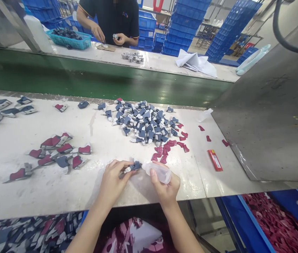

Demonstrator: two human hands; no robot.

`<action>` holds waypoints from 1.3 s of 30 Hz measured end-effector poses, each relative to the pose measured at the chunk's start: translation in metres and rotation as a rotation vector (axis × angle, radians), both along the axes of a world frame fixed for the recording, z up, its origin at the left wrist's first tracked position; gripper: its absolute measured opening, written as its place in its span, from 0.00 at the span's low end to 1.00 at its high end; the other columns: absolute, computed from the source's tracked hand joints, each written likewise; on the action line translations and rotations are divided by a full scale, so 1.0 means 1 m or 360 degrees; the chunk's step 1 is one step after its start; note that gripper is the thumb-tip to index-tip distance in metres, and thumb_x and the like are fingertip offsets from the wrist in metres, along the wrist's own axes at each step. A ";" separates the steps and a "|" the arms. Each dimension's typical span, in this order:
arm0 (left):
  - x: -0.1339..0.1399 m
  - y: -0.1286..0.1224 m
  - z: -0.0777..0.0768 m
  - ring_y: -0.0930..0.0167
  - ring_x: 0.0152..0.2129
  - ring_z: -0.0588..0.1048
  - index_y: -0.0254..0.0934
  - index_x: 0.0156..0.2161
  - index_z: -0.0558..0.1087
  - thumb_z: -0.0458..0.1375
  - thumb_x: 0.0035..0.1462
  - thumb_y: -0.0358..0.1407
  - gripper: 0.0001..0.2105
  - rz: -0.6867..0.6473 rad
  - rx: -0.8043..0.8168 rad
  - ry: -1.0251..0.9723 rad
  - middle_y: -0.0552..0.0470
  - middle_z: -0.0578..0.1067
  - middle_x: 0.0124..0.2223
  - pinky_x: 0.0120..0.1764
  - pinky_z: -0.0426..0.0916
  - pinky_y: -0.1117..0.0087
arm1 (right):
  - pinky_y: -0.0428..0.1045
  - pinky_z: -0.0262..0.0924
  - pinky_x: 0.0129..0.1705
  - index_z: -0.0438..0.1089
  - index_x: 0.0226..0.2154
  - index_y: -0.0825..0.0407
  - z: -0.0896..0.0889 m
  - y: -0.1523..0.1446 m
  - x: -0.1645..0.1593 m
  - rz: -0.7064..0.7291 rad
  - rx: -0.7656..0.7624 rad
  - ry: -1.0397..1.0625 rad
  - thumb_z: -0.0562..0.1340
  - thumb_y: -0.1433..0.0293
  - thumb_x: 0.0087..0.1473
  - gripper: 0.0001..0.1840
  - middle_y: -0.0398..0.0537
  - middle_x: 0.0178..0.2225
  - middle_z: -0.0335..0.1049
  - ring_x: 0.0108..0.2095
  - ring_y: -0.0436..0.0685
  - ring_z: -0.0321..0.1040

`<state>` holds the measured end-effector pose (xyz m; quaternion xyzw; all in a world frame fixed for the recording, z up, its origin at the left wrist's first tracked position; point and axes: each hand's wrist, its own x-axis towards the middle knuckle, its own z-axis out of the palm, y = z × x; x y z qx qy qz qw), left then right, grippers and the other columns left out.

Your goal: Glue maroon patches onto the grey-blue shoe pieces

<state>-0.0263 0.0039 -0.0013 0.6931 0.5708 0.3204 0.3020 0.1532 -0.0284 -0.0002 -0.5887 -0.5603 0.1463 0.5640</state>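
Between the thumb and fingers of my left hand (pixel 114 181) is a small dark blue and white plastic part (pixel 134 166). My right hand (pixel 168 188) is wrapped around a translucent squeeze bottle (pixel 159 172), tilted so its nozzle is at the part's right end; whether the tip touches cannot be made out. Just beyond my hands lies a heap of similar blue and white parts (pixel 146 121). Several loose dark red pieces (pixel 164 149) lie at the heap's near right side. Parts with red faces (pixel 59 147) are scattered to the left.
A red box (pixel 214 160) lies on the right of the white table (pixel 186 186), near a slanted metal panel (pixel 270 116). Blue bins hold red pieces (pixel 275 221) and mixed parts (pixel 27 232) below. Across the green channel (pixel 98 80), a co-worker (pixel 112 21) handles a grey part.
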 end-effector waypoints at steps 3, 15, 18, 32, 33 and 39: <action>-0.001 0.001 -0.001 0.66 0.34 0.74 0.44 0.42 0.78 0.65 0.56 0.37 0.08 -0.0002 0.0000 -0.0001 0.54 0.76 0.35 0.41 0.67 0.64 | 0.51 0.76 0.35 0.77 0.40 0.55 0.001 0.002 0.000 0.0004 -0.0027 -0.0012 0.65 0.65 0.55 0.13 0.54 0.35 0.80 0.32 0.59 0.79; -0.001 0.001 0.001 0.65 0.34 0.75 0.44 0.41 0.79 0.64 0.56 0.38 0.07 0.0005 0.0002 -0.0011 0.53 0.77 0.35 0.41 0.67 0.63 | 0.52 0.76 0.35 0.78 0.39 0.55 0.003 0.003 -0.001 -0.0004 -0.0043 0.0025 0.65 0.64 0.55 0.12 0.54 0.35 0.80 0.33 0.60 0.79; -0.001 0.001 0.002 0.65 0.34 0.75 0.44 0.40 0.79 0.64 0.55 0.38 0.07 0.0013 0.0003 -0.0014 0.53 0.78 0.35 0.41 0.67 0.63 | 0.52 0.76 0.35 0.78 0.38 0.55 0.003 0.003 0.000 -0.0042 -0.0046 0.0015 0.64 0.64 0.55 0.12 0.54 0.35 0.80 0.33 0.60 0.79; 0.003 0.000 0.006 0.65 0.32 0.76 0.44 0.39 0.80 0.64 0.54 0.41 0.07 0.0065 0.0011 0.0022 0.53 0.79 0.33 0.42 0.69 0.61 | 0.52 0.73 0.32 0.78 0.35 0.54 -0.004 -0.008 0.005 -0.0126 0.0002 0.0131 0.64 0.66 0.56 0.09 0.51 0.30 0.79 0.31 0.61 0.78; 0.004 0.000 0.006 0.65 0.32 0.76 0.44 0.39 0.80 0.64 0.54 0.41 0.08 0.0065 0.0012 0.0018 0.52 0.79 0.33 0.42 0.69 0.61 | 0.52 0.73 0.32 0.78 0.34 0.53 -0.005 -0.008 0.005 -0.0126 -0.0002 0.0158 0.64 0.66 0.56 0.09 0.51 0.30 0.78 0.31 0.61 0.78; 0.003 0.000 0.005 0.65 0.31 0.76 0.45 0.38 0.80 0.65 0.53 0.40 0.07 0.0056 0.0009 -0.0018 0.53 0.79 0.33 0.42 0.69 0.61 | 0.52 0.73 0.32 0.77 0.36 0.53 0.000 -0.010 -0.004 -0.0060 -0.0034 0.0301 0.64 0.64 0.55 0.10 0.51 0.32 0.79 0.32 0.61 0.78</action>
